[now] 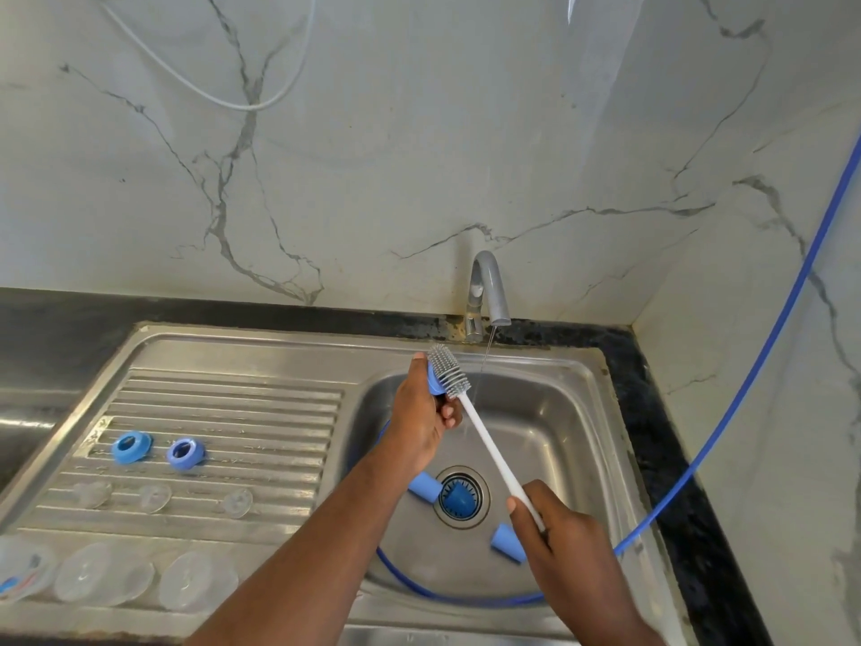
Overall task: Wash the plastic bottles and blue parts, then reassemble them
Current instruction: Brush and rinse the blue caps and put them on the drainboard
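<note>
Grey-veined marble wall point(419, 156) stands behind a steel sink point(573, 366) set in a dark counter point(56, 328), and a thin stream of water falls from the tap point(489, 291) into the basin. Over the basin the left hand point(417, 421) holds a small blue part point(434, 382) with the fingers curled round it, and the grey bristle head of the bottle brush point(448, 371) lies against this part. The right hand point(559, 533) is closed round the low end of the white brush handle, well apart from the left hand. On the basin floor lie three blue caps point(425, 489): one just beside the drain point(480, 515), one on its strainer, one touching the right hand. A blue hose point(809, 261) comes down along the right wall and curls round the basin floor. On the ribbed drainboard point(233, 403) at the left sit two blue rings point(132, 447) side by side, then three clear teats point(155, 497) in a row, and the plastic bottles point(105, 573) at the near edge; I cannot tell if these stand or lie
</note>
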